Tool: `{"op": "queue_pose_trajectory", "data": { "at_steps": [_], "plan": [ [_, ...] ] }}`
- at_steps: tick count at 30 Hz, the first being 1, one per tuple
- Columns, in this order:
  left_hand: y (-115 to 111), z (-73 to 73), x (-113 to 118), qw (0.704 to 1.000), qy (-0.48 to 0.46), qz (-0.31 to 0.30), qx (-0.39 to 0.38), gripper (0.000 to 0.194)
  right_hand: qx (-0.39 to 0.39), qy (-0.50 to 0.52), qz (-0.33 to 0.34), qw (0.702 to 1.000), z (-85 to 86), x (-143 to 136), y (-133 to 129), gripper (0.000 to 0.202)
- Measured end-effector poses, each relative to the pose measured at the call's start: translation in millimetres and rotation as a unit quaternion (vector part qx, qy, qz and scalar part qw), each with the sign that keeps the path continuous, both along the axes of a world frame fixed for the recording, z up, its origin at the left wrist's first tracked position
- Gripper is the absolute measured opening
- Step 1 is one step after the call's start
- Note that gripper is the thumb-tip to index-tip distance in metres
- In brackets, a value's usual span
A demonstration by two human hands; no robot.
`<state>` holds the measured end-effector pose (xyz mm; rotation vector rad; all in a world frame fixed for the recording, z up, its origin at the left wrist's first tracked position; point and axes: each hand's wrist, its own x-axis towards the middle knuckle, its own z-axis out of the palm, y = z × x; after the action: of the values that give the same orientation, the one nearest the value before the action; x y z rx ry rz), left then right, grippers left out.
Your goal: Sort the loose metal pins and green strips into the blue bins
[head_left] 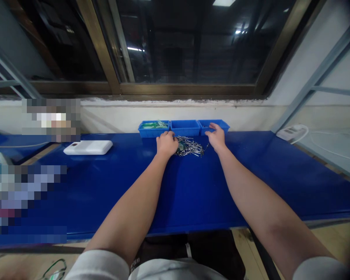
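A loose pile of thin silvery metal pins (pixel 192 147) lies on the blue table, with something green among it on the left. My left hand (pixel 167 144) rests at the pile's left edge, its fingers curled down; whatever they grip is hidden. Beyond the pile, three blue bins stand in a row. Green and whitish pieces fill the left bin (pixel 154 134). The middle bin (pixel 185 132) is between the other two. At the front of the right bin (pixel 226 127), my right hand (pixel 216 138) has its thumb and fingers apart. A few small dark pieces show inside that bin.
The blue table (pixel 192 194) runs up to a wall below a window. A white box-shaped device (pixel 88 147) lies to the left. Toward the right wall is a white power strip (pixel 292 133) with a cable. Blurred-out patches cover the far left.
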<state>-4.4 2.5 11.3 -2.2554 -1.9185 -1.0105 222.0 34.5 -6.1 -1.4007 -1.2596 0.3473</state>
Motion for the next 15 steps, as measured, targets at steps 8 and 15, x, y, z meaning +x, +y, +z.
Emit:
{"op": "queue_pose_trajectory", "data": {
  "at_steps": [8,15],
  "plan": [
    [2.6,10.2,-21.1,0.991,-0.058,0.113,-0.045,0.026,0.003,-0.216,0.067,0.974,-0.4,-36.3,-17.3,0.025],
    [5.6,-2.3,-17.5,0.995,0.025,0.041,-0.083,0.030,-0.110,-0.294,0.087,0.945,-1.2,-57.7,-29.4,0.054]
  ]
}}
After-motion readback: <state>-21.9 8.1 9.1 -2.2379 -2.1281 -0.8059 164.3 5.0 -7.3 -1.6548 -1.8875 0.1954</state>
